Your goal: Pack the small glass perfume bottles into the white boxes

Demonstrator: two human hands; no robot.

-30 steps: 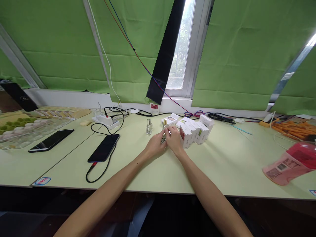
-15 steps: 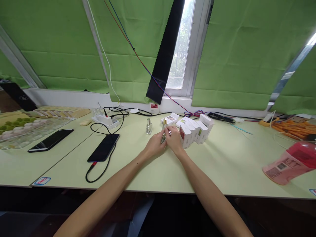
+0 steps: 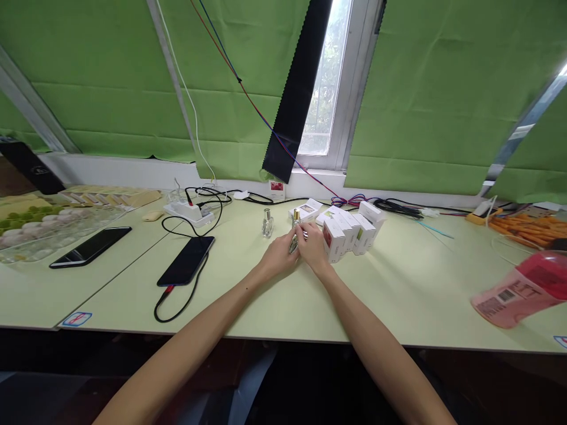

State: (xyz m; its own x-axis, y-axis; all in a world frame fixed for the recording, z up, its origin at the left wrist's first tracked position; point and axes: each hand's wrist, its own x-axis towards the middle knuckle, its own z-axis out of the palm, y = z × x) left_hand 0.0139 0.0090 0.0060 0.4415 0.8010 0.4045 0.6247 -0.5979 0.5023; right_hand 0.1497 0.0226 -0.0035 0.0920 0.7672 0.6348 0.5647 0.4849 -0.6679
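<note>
My left hand [image 3: 279, 255] is closed around a small clear glass perfume bottle [image 3: 293, 243], low over the table. Against it, the fingers of my right hand [image 3: 313, 247] are closed on the same bottle, covering its upper part. A shiny silvery bit shows at the right fingers; whether it is a cap or a ring I cannot make out. Just behind the hands stands a gold-capped bottle [image 3: 296, 216], its lower part hidden. To their left, a second glass bottle [image 3: 267, 224] with a silvery top stands upright. Several small white boxes [image 3: 335, 241] stand beside my right hand.
A phone [image 3: 186, 261] on a charging cable lies left, near a power strip [image 3: 189, 213]. Another phone [image 3: 91, 247] and egg trays [image 3: 53, 236] are farther left. At the right stands a pink bottle [image 3: 516, 289]. Black cables [image 3: 398, 208] run along the wall.
The camera view has shifted slightly. Both hands stay together on the bottle, with hardly any visible movement.
</note>
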